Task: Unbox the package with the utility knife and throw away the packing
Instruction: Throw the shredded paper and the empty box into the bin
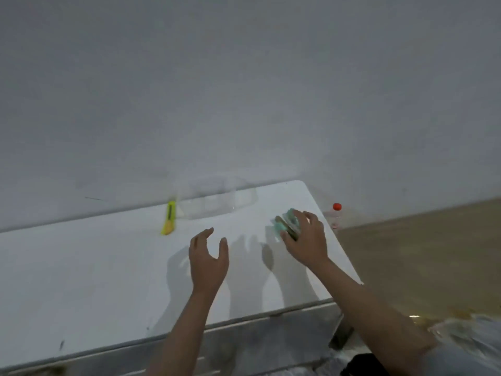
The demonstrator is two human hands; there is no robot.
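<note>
Right hand [305,240] grips teal item [287,223]; left hand [207,256] open.

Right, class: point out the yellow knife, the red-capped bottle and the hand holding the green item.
yellow knife [168,221], head view, middle of its handle
red-capped bottle [336,217], head view, its clear body below the cap
right hand [307,240], head view, back of the hand

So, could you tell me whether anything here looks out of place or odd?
One thing: a small bottle with a red cap stands on the floor beside the table's far right corner, against the wall. Otherwise, the yellow utility knife lies flat, and the right hand holds a teal item.
</note>
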